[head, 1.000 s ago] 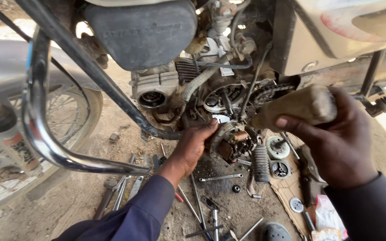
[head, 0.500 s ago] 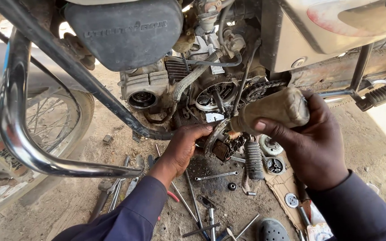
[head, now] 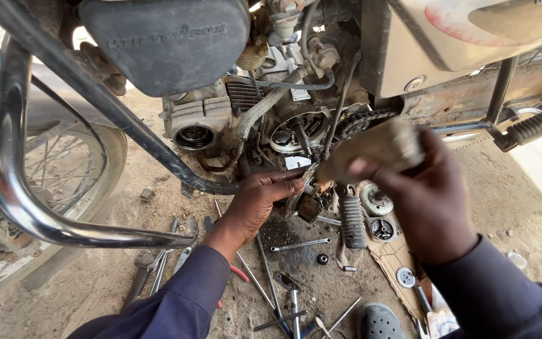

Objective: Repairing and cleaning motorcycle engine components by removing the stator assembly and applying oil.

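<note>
Open-air roadside repair spot: stripped motorcycle engine (head: pixel 296 125) over bare dirt ground (head: pixel 127 182), wrenches (head: pixel 300 245) and loose parts scattered near.

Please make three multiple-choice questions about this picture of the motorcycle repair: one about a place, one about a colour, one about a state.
1. Where do the loose tools lie?
A. on the dirt ground below the engine
B. on a workbench
C. on the seat

2. What colour are the person's sleeves?
A. red
B. dark blue
C. white

3. What is the right hand doing?
A. resting open on the ground
B. gripping a tan lump, probably a rag
C. holding a wheel spoke

Answers:
1 A: the wrenches and rods lie on the dirt under the engine.
2 B: both sleeves are dark blue.
3 B: the right hand is closed on the tan lump, while the left hand reaches to the engine's underside.
</note>
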